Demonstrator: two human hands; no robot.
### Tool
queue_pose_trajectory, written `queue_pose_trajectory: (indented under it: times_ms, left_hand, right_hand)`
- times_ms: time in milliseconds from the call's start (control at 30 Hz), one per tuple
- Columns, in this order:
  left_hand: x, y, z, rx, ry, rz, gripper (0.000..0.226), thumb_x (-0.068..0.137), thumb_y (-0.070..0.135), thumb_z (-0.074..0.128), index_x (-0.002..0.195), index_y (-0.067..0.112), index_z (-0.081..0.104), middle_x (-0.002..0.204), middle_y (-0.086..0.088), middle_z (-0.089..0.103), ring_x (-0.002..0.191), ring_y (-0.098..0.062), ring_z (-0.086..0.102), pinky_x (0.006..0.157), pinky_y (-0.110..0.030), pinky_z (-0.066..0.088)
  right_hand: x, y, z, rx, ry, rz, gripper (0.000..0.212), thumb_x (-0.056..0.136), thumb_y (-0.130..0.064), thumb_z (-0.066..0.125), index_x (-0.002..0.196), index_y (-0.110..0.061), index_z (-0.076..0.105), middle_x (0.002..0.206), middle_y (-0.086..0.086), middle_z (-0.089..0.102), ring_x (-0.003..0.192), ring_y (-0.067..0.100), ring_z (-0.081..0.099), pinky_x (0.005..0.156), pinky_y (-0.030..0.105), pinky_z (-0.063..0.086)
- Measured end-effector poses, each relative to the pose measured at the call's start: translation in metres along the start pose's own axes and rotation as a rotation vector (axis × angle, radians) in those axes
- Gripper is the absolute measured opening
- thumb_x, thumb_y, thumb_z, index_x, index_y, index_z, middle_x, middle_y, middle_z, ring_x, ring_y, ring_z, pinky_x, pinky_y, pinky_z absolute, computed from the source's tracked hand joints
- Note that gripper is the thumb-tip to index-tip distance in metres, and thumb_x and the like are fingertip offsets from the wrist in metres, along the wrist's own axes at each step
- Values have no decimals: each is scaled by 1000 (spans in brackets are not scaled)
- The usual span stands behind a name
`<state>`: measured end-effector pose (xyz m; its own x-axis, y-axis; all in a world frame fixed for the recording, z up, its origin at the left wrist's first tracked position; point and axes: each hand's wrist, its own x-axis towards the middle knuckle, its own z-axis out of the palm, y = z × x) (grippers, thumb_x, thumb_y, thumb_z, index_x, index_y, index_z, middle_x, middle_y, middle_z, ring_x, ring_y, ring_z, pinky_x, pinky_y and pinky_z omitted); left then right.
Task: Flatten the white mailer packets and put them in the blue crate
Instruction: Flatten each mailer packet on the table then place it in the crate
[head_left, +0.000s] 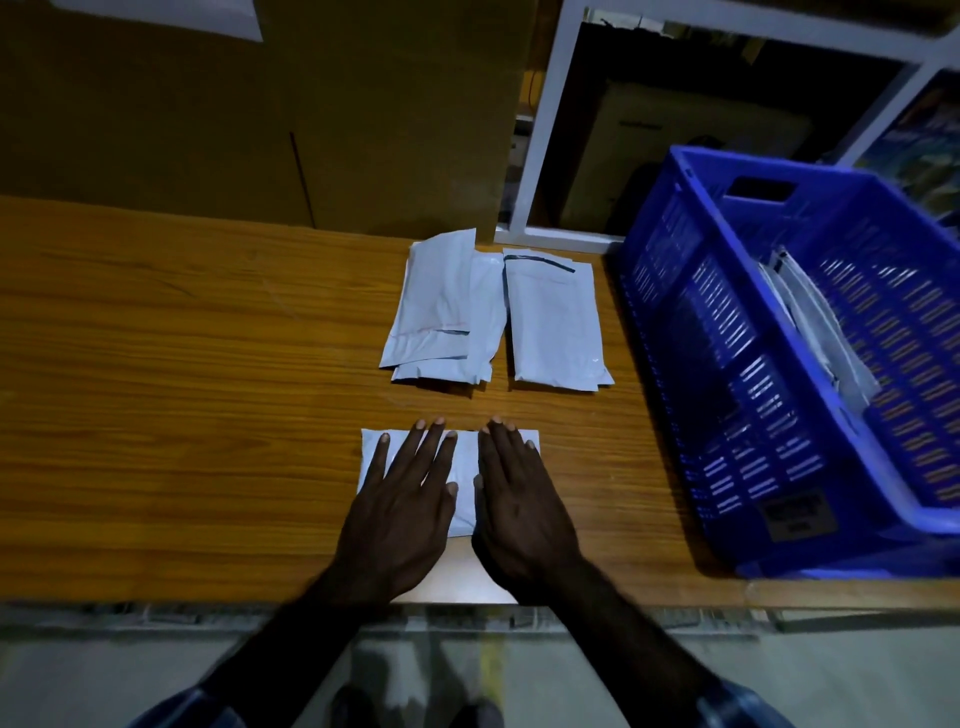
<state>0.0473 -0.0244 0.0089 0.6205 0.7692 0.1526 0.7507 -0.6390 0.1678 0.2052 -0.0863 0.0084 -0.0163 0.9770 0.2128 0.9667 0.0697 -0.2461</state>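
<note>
Big wooden table (182, 364). Blue crate (810, 364) on right side of table, few white packets (815, 332) inside. More white packets, pile (447, 312) and single one (556, 322), near table's back edge. Left hand (402, 512) and right hand (519, 506) flat, fingers straight, side by side, pressing white packet (465, 467) near front edge.

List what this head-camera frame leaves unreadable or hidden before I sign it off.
- Packet being pressed: mostly covered by the left hand and right hand.
- Left pile: overlapping packets hide the count.
- Blue crate: right side cut by the frame edge; its near wall screens the packets inside.
- Crate label: blurred, unreadable.
- Shelf contents: too dark.
</note>
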Motion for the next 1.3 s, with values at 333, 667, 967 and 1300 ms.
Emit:
queue_pose_trajectory:
  times_ms: [333, 667, 967, 1300]
  left_hand:
    - [1, -8, 4, -17, -54, 49, 58, 103, 40, 15, 152, 13, 30, 162, -6, 17, 150, -20, 9, 117, -48, 12]
    - [-11, -21, 3, -152, 34, -43, 58, 104, 38, 9, 152, 8, 21, 160, -8, 16, 149, -23, 14, 117, -41, 8]
    - [-10, -22, 4, -20, -6, -7, 59, 99, 33, 24, 149, 4, 33, 158, -15, 27, 147, -28, 23, 114, -46, 17]
    - [10, -9, -3, -92, 51, -43, 53, 100, 30, 26, 143, 6, 45, 152, -15, 39, 142, -28, 34, 113, -49, 16]
  right_hand:
    - [-1, -1, -1, -57, 23, -35, 52, 106, -20, 27, 150, 8, 26, 158, 26, 21, 150, 34, 16, 119, 50, 24]
    - [11, -25, -2, -38, -8, -117, 59, 95, -16, 41, 147, 10, 32, 156, 27, 26, 148, 37, 22, 118, 53, 26]
    - [9, -25, 10, -95, 24, -112, 52, 102, -16, 30, 150, 5, 30, 159, 23, 23, 151, 32, 16, 119, 51, 24]
    - [26, -13, -4, -26, -4, 77, 53, 105, -28, 23, 142, 1, 47, 150, 20, 42, 142, 33, 37, 119, 48, 27]
